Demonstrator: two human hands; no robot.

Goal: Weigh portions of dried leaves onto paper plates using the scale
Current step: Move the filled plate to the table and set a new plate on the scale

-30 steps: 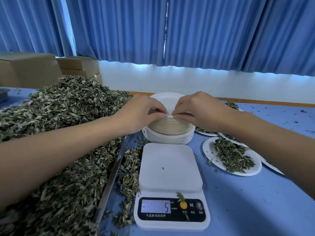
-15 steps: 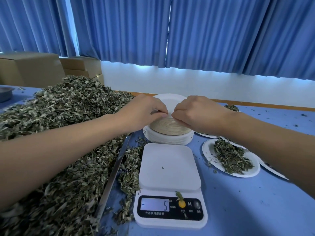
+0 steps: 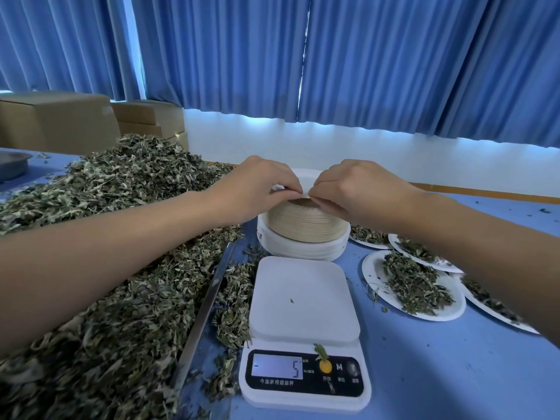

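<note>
Left hand [image 3: 257, 189] and right hand [image 3: 359, 189] each pinched the top plate [image 3: 306, 180] by its rim on the stack [image 3: 306, 221] behind the unloaded scale [image 3: 303, 298]; freeing just one probably called for slow, thumb-led peeling.

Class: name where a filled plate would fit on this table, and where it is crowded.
Free: the bare blue table right of the scale, nearer than the filled plates; also the scale's platform. Crowded: leaf pile to its left, plate stack behind.

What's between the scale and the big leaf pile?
Head view: the metal tray rim edging the leaf pile, then a strip of spilled leaves beside the scale.
</note>
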